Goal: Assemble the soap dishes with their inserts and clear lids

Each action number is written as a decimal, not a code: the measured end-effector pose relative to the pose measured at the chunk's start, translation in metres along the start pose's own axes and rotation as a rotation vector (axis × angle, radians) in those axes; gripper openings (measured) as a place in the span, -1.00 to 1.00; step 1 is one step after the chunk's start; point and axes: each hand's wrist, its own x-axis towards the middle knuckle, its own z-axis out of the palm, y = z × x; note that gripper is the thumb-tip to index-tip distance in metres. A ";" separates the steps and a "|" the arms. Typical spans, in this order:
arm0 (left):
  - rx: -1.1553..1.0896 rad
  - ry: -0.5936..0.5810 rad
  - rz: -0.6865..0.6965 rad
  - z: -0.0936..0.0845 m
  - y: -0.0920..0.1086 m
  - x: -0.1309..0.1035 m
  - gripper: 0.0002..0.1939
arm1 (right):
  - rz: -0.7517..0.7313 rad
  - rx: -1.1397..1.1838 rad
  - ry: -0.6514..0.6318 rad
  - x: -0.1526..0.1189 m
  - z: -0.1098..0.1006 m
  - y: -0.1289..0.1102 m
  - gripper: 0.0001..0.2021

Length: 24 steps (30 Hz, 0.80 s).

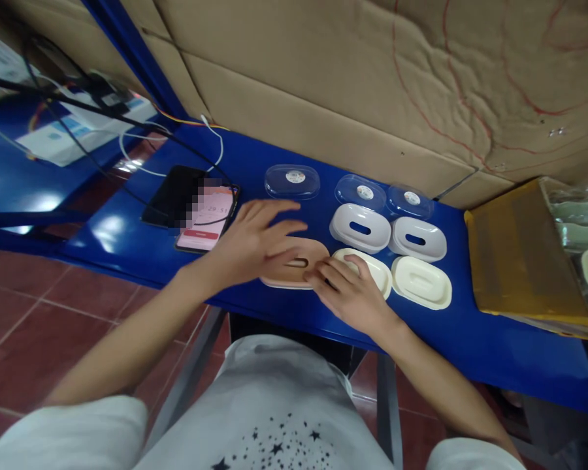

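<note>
On the blue table, an orange-brown oval dish (301, 264) with a slotted middle lies partly under my left hand (259, 241), whose fingers are spread above its left side. My right hand (350, 292) rests over the dish's right edge and a cream dish (379, 271), fingers apart and bent, gripping nothing visible. Another cream dish (422, 282) lies to the right. Behind these sit two white slotted pieces (360, 227), (419, 239). Three clear oval lids with round stickers form the back row: a left lid (293, 181), a middle lid (360, 192) and a right lid (410, 200).
A phone (208, 219) with a lit screen lies left of my left hand, beside a black object (174, 196) and cables. An open cardboard box (519, 254) holding wrapped pieces stands at the right. Cardboard (333, 85) walls the back. A power strip (59, 140) is at far left.
</note>
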 end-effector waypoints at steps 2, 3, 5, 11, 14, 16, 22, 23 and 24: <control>0.069 0.005 -0.095 -0.003 -0.013 0.027 -0.60 | -0.010 -0.007 -0.005 0.000 0.000 0.000 -0.62; 0.099 0.006 -0.137 -0.002 -0.019 0.040 -0.54 | -0.017 -0.003 -0.006 0.000 0.000 0.001 -0.60; 0.144 -0.020 -0.222 0.002 -0.031 0.064 -0.46 | -0.029 0.016 -0.014 -0.001 0.001 0.002 -0.58; 0.139 -0.149 -0.449 0.032 -0.052 0.097 -0.27 | -0.051 0.071 -0.033 0.000 0.002 0.000 -0.65; 0.101 -0.202 -0.491 0.040 -0.059 0.096 -0.24 | -0.062 0.055 -0.034 0.002 -0.002 -0.002 -0.63; 0.092 -0.231 -0.499 0.042 -0.062 0.093 -0.22 | -0.071 0.043 -0.038 0.002 -0.005 -0.003 -0.63; 0.092 -0.286 -0.526 0.037 -0.066 0.090 -0.16 | -0.078 0.057 -0.026 0.002 -0.006 -0.006 -0.66; 0.091 -0.293 -0.536 0.036 -0.066 0.090 -0.14 | -0.071 0.072 -0.024 0.003 -0.006 -0.006 -0.67; 0.090 -0.299 -0.544 0.035 -0.065 0.090 -0.13 | -0.063 0.086 -0.024 0.004 -0.005 -0.007 -0.68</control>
